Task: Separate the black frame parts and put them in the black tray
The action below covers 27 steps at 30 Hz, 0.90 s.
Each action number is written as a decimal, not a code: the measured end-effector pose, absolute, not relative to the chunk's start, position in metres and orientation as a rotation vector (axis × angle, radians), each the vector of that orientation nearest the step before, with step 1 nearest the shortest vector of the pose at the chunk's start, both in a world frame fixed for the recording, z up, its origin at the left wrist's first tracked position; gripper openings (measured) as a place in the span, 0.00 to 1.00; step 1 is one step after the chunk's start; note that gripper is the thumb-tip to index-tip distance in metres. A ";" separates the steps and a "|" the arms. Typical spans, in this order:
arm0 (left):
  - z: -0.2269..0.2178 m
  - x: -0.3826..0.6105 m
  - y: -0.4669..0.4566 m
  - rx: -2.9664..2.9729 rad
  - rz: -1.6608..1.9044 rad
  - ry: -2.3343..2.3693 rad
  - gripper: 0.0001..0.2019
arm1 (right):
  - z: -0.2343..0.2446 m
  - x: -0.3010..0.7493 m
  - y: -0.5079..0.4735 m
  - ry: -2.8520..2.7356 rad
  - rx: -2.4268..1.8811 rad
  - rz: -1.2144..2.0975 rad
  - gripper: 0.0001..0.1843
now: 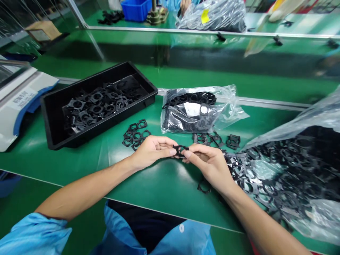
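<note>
Over the green table, my left hand [156, 151] and my right hand [208, 161] pinch the two ends of one small black plastic frame [181, 150] with a round opening. Fingertips cover parts of it. Just beyond my left hand lies a loose group of similar black frames [136, 134]. A few more black frames [202, 139] rest behind my right hand, and a single frame [204, 186] lies under its wrist. To the right, a heap of such frames [247, 175] spills from a large clear plastic bag [297, 124].
A black tray [99, 131] with many frames stands at the left, near a white and blue machine [20, 102]. A clear bag of black parts [191, 113] lies ahead. Across the divider are a blue bin [136, 10], a bagged load [215, 17] and another person's hand [184, 5].
</note>
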<state>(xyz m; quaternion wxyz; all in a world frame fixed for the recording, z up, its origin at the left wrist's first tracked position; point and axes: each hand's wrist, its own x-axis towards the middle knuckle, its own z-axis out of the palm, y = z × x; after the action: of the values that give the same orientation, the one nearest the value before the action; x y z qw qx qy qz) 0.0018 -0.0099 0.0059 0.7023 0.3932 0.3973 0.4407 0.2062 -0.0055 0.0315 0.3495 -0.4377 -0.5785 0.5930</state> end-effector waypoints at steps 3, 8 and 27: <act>0.006 0.001 -0.010 0.863 0.923 0.867 0.17 | 0.032 0.208 -0.006 -1.544 -1.134 1.490 0.18; 0.004 0.000 -0.011 0.942 0.863 0.922 0.17 | 0.030 0.210 -0.005 -1.553 -1.135 1.451 0.16; 0.005 -0.001 -0.010 1.017 0.874 0.793 0.16 | 0.032 0.207 -0.002 -1.130 -1.082 1.847 0.14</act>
<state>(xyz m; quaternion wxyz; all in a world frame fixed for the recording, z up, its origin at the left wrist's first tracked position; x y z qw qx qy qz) -0.0008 -0.0099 0.0047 0.7115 0.4587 0.3577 0.3941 0.2067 -0.0017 0.0315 0.3529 -0.4184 -0.4368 0.7139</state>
